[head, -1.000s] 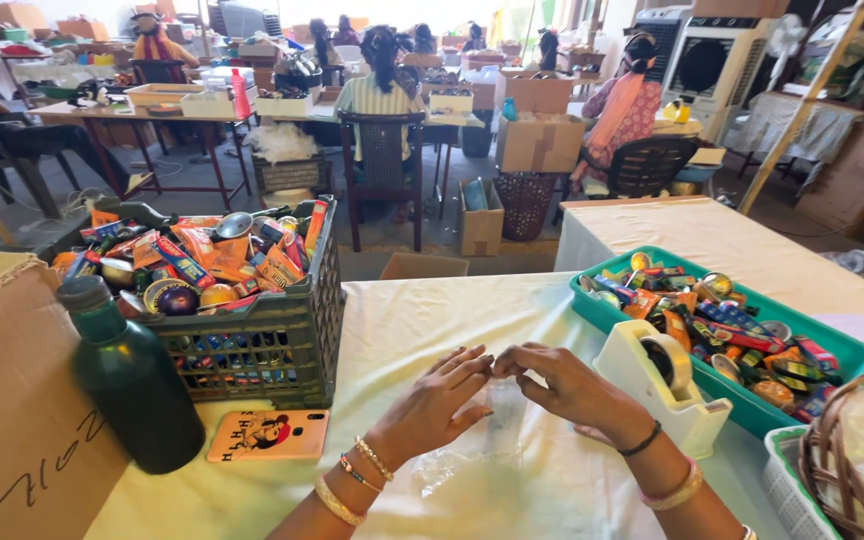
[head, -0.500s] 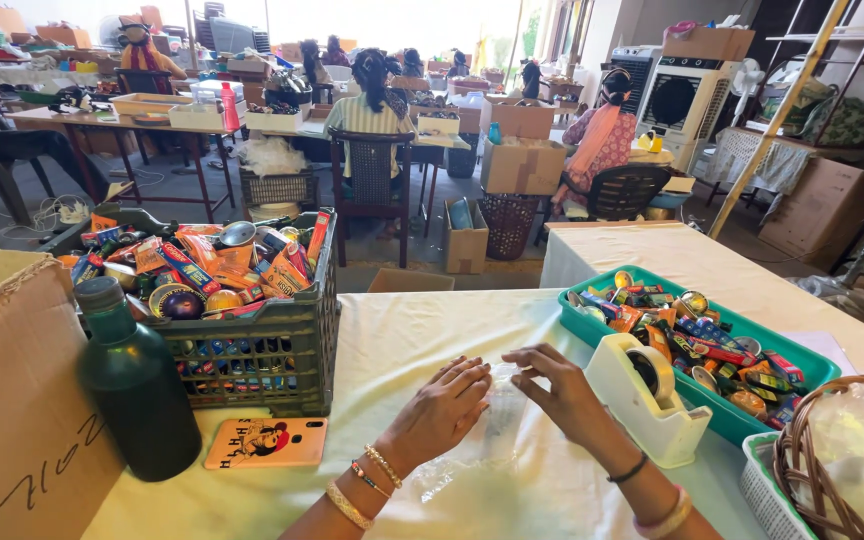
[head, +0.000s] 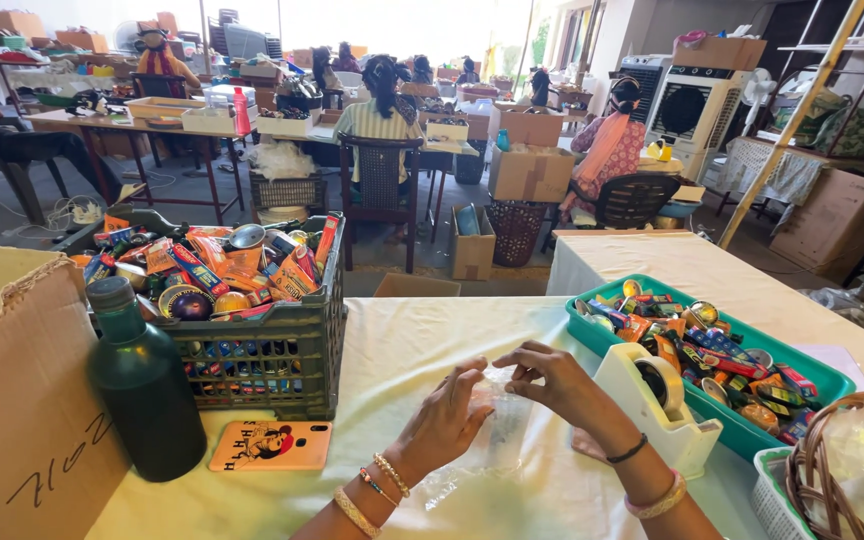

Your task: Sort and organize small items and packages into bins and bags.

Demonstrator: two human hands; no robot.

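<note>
Both hands have slid a bit toward 12 o'clock compared with a second ago, and they're still working the clear, crinkly plastic bag lying flat on the cream-clothed worktop. Left hand presses fingers down on its near edge; right hand pinches the top edge between fingertips. So they're close together, both on the film. I'd say pin one side firmly and tease the thin layers apart slowly, since the film looks slippery. At 3 o'clock sits a white tape dispenser and a green tray of bright wrapped sweets; at 9 o'clock, a dark green crate, dark green bottle and an orange phone.
</note>
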